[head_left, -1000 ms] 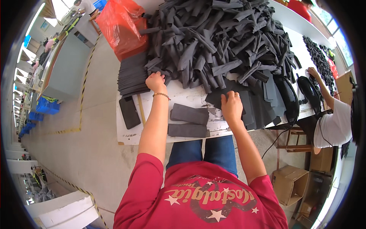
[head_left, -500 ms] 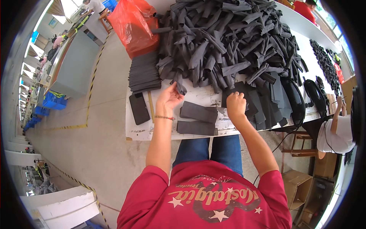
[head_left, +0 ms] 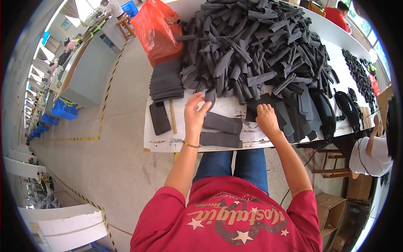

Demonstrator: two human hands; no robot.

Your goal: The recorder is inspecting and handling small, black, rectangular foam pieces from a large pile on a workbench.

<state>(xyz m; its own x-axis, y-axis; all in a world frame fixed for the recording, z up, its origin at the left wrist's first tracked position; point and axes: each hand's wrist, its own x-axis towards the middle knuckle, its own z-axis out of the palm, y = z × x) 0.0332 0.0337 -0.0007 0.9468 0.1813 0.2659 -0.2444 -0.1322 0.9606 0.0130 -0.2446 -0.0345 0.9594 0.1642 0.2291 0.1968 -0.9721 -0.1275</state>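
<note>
Left hand (head_left: 196, 112) meets dark strip (head_left: 210, 97)

The strip sits just below the heap (head_left: 252, 50); whether the left grip pinches it, I cannot tell. The right hand (head_left: 267, 117) curls over flat panels (head_left: 299, 122) on the worktop (head_left: 228, 106), its hold likewise unclear.

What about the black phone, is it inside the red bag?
No, the black phone lies out on the white table, beside a yellowish strip.

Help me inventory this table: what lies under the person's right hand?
Dark flat pieces show on both sides of the right hand; what lies directly under its palm and fingers is covered.
</note>
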